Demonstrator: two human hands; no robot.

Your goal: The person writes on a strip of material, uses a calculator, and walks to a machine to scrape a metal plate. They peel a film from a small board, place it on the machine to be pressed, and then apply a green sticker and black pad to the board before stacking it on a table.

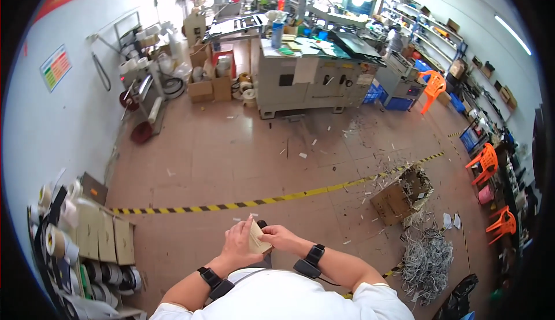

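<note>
Close in front of my body I hold a small flat cream-coloured block, like a pad or stack of cards (256, 237). My left hand (238, 245) is closed around its left side, with fingers behind it and the thumb low. From the other side my right hand (280, 238) pinches its right edge between thumb and fingers. The block is tilted, and any print on it is too small to make out. A dark strapped band sits on each of my wrists. Below the block, a dark shape is partly hidden by my hands.
Yellow-and-black tape (277, 198) crosses the tiled floor ahead. To the right stand a cardboard box (393, 203) of scraps and a heap of paper shreds (428, 262). Beige drawers (104, 236) stand left. A large grey machine (318, 83) and orange chairs (433, 89) are farther off.
</note>
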